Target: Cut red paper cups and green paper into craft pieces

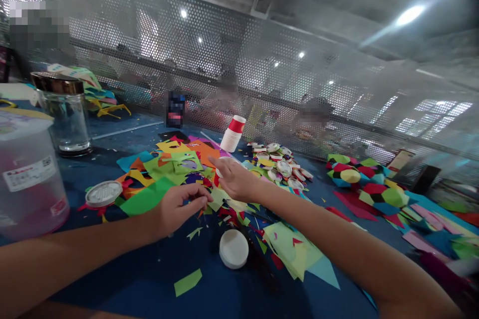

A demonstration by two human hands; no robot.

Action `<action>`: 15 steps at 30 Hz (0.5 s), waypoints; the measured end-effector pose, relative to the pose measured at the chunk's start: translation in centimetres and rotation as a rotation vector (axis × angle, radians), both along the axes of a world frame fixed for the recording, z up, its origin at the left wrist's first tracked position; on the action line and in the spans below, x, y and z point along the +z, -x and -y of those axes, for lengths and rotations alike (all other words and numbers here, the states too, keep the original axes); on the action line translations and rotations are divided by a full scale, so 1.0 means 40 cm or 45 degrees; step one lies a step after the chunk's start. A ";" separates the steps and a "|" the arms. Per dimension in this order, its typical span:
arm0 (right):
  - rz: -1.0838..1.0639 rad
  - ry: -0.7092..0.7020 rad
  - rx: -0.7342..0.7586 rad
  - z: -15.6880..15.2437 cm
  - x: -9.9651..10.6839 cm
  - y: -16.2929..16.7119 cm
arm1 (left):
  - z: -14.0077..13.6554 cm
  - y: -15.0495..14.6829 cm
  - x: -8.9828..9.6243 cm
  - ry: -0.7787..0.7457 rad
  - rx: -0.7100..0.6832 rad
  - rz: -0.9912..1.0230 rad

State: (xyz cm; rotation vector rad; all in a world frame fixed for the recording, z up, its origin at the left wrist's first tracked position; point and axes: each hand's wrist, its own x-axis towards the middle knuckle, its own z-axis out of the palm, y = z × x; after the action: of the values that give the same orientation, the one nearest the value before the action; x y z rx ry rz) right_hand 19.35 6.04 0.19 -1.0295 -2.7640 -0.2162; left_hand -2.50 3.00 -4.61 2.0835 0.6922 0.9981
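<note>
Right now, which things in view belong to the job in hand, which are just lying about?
Likely in use:
colored paper
red-and-white item, mostly hidden behind right hand

Likely just lying about:
lidded jar
plastic tub

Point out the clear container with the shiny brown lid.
The glass jar, just beyond the labelled plastic tub; its lid is dark and glossy, while the tub's cover is pale.

Two hands point(182, 210), one glass jar point(72, 122), one plastic tub point(32, 179), one cup stack point(232, 135)
</note>
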 end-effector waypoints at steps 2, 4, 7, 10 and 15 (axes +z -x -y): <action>-0.005 -0.030 0.026 -0.005 -0.009 -0.002 | 0.006 -0.001 0.004 0.004 0.020 -0.015; 0.000 -0.049 0.056 -0.007 -0.011 -0.004 | 0.013 -0.001 0.009 -0.003 0.035 -0.030; 0.004 -0.065 0.062 0.001 -0.004 -0.010 | 0.022 0.000 0.012 -0.044 0.036 -0.045; -0.033 -0.095 -0.058 0.014 0.007 -0.021 | 0.027 0.001 0.011 -0.115 0.020 -0.047; -0.127 -0.089 -0.302 0.016 0.020 -0.039 | 0.026 0.004 0.007 -0.198 0.007 -0.043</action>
State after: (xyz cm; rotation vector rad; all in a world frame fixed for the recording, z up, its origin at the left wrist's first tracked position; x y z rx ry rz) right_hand 20.89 5.39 0.98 -1.3114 -2.5242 -0.2836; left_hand -2.66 1.98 -4.33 2.2382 0.6554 1.0516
